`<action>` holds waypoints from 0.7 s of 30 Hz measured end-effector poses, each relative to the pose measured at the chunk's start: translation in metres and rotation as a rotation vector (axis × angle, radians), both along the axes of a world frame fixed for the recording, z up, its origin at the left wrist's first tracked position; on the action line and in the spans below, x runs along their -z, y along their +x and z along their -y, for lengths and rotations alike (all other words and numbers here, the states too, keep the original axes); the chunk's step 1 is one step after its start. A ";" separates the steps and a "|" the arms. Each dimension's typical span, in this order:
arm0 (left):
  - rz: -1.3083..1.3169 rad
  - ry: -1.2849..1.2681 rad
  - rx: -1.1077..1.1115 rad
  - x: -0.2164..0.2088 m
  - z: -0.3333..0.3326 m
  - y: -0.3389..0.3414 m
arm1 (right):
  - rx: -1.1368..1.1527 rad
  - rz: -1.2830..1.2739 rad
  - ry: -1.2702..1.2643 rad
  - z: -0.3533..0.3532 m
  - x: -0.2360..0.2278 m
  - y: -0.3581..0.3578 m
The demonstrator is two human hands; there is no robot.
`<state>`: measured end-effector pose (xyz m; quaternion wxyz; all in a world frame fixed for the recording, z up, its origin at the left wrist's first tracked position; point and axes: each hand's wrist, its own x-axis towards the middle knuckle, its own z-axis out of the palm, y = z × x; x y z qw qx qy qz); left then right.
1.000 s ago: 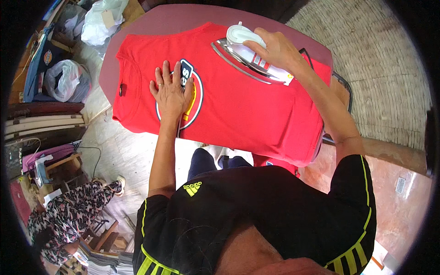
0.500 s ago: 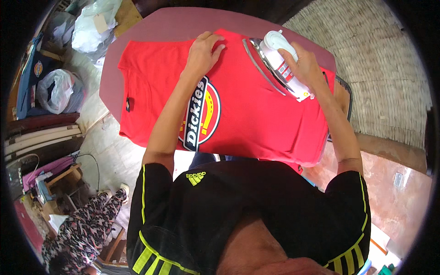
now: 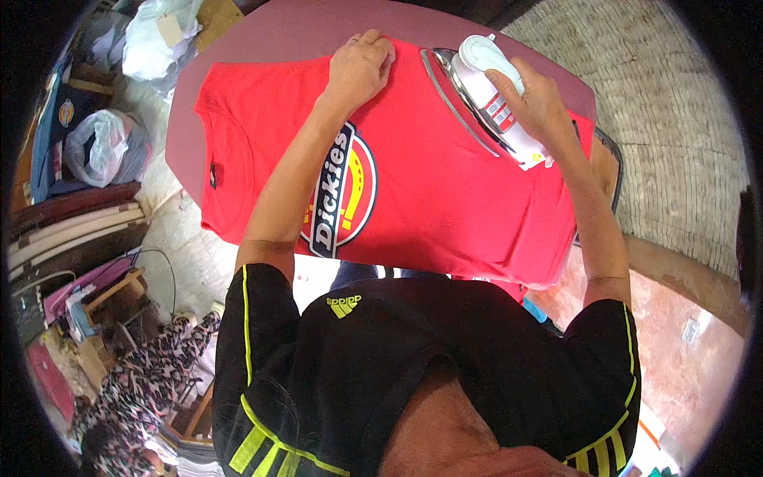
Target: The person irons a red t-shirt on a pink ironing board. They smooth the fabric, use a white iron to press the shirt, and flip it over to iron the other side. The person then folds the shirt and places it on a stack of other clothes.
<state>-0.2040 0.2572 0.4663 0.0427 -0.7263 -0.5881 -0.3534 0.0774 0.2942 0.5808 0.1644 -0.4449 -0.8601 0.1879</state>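
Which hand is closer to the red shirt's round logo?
Left. The left hand is beyond the logo, at the far edge of the shirt; the right hand is farther right, holding the iron.

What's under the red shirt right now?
A maroon board shows past the red shirt's far and left edges. The board's surface beneath the shirt, and anything else lying there, can't be seen because the cloth covers it.

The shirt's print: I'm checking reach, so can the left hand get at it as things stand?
Likely yes: the left hand is just beyond the print, and only the left forearm covers part of it.
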 end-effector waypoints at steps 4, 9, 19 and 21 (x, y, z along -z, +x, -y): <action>0.275 -0.007 -0.377 0.016 0.032 -0.124 | -0.095 -0.012 -0.028 -0.003 -0.005 0.001; -0.125 -0.328 -1.338 -0.041 0.193 -0.256 | -0.274 -0.112 0.104 -0.029 -0.003 0.004; -0.016 -0.424 -0.847 -0.016 0.099 -0.192 | -0.583 0.025 0.244 -0.057 -0.001 -0.109; 0.078 -0.498 -0.790 -0.013 0.091 -0.213 | -0.646 0.026 0.278 -0.058 0.002 -0.127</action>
